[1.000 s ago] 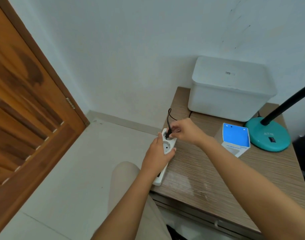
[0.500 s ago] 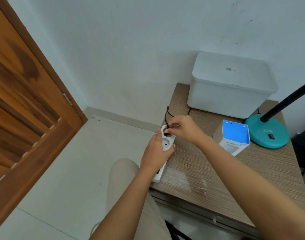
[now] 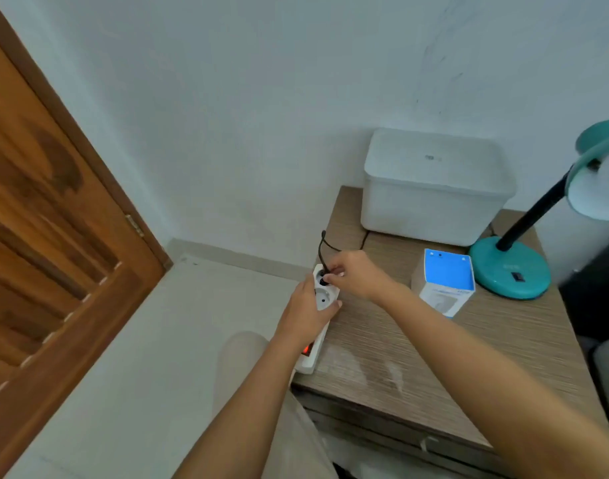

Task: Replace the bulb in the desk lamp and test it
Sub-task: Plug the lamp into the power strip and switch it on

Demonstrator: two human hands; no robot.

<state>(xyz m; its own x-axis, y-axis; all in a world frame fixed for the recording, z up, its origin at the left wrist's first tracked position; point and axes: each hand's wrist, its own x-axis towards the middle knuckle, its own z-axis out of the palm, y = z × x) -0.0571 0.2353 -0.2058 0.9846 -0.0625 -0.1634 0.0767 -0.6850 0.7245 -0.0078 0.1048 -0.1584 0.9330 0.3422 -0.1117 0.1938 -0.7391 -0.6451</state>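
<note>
A white power strip (image 3: 322,299) lies along the left edge of the wooden desk (image 3: 434,354), its red switch lit. My left hand (image 3: 304,312) grips the strip's middle. My right hand (image 3: 354,274) pinches the black plug (image 3: 323,280) seated in the strip's far socket, its black cord looping up and back. The teal desk lamp (image 3: 510,267) stands at the desk's right, black neck rising to a teal shade (image 3: 596,181). A blue and white bulb box (image 3: 446,280) stands between my right hand and the lamp base.
A white lidded plastic bin (image 3: 434,188) sits at the desk's back against the wall. A wooden door (image 3: 47,236) fills the left. My knee in beige trousers (image 3: 240,368) is beside the desk's front left corner. Something dark stands right of the desk.
The plug has gone down into the far socket under my right hand. The view has tilted, bringing the lamp shade into sight and showing the strip's lit red switch.
</note>
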